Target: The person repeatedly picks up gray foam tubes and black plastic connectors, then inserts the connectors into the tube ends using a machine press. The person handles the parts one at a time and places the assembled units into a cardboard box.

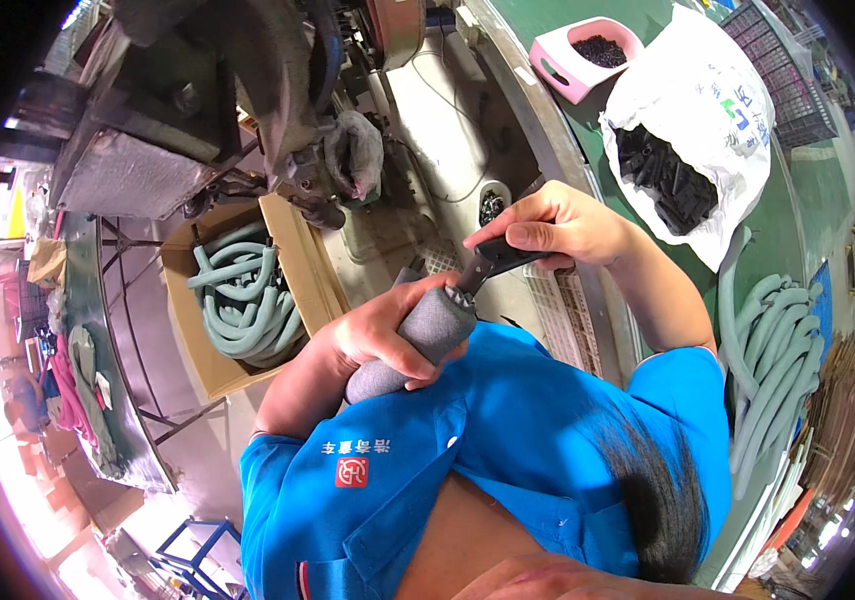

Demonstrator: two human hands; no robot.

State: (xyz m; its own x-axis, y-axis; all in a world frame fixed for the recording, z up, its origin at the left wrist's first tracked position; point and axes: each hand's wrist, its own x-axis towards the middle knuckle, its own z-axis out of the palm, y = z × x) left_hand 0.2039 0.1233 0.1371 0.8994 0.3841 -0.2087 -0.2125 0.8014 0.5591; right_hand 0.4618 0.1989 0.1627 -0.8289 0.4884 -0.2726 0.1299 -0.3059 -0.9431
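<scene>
The grey roll looks like matt cloth. At the green table's left edge, the pink tub looks smooth, plastic.

Glare whitens the far left; the bulky dark metal machine lies in shadow; straight edges bend toward the black rim.
</scene>
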